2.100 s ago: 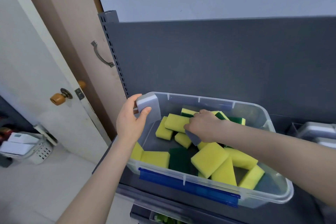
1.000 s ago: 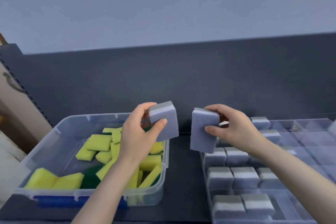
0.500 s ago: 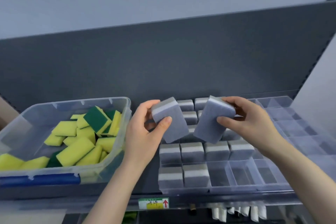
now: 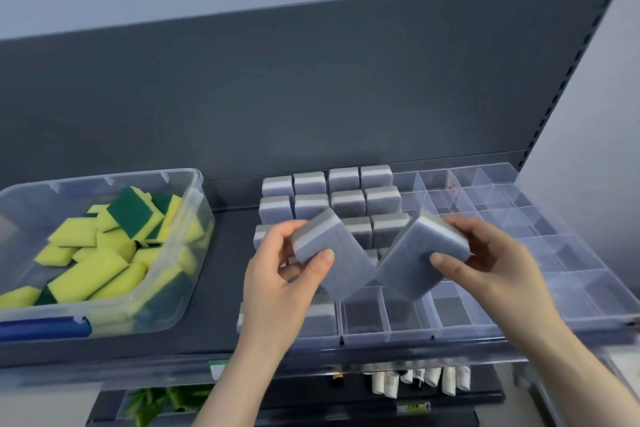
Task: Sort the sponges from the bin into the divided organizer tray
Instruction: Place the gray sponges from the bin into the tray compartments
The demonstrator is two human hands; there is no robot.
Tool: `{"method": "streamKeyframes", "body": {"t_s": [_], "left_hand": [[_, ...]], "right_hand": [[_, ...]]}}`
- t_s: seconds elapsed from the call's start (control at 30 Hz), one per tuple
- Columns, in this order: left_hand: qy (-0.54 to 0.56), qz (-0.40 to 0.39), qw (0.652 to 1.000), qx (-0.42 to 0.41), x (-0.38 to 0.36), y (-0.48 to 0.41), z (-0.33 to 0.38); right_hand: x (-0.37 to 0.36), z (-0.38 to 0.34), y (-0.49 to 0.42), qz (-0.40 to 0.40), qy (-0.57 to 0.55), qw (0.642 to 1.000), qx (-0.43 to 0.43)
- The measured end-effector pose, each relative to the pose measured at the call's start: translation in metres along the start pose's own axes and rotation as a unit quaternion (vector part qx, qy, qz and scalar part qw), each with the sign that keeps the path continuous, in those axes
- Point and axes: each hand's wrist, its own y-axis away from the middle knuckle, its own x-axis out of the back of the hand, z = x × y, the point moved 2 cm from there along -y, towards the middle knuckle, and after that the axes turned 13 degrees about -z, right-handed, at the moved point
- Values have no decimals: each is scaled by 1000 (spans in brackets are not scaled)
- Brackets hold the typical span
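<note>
1. Two grey sponges hang tilted over the near compartments of the divided tray (image 4: pixel 588 291).
2. The left hand (image 4: pixel 277 284) pinches the left sponge (image 4: pixel 334 255) and the right hand (image 4: pixel 491 267) the right sponge (image 4: pixel 415 253), each grip thumb against fingers.
3. Yellow sponges (image 4: pixel 86 274) lie in the bin (image 4: pixel 202 191) at left.

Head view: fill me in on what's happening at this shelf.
A person is sorting sponges. The left hand grips one grey sponge and the right hand grips a second grey sponge, both tilted above the divided organizer tray. Its left compartments are filled with stored grey sponges; those on the right are unfilled. The clear bin on the left holds yellow-and-green sponges.
</note>
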Motion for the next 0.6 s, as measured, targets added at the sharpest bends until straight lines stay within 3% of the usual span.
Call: {"method": "streamKeyframes", "body": {"t_s": [0.2, 0.37, 0.6], "left_hand": [[-48, -45, 996, 52, -15, 7, -10], [-92, -78, 992, 47, -18, 7, -11], [-14, -72, 996, 57, -15, 2, -18]], "right_hand": [[0, 23, 12, -20, -23, 999, -33], [-1, 33, 12, -45, -34, 997, -47], [7, 41, 14, -22, -101, 994, -30]]}}
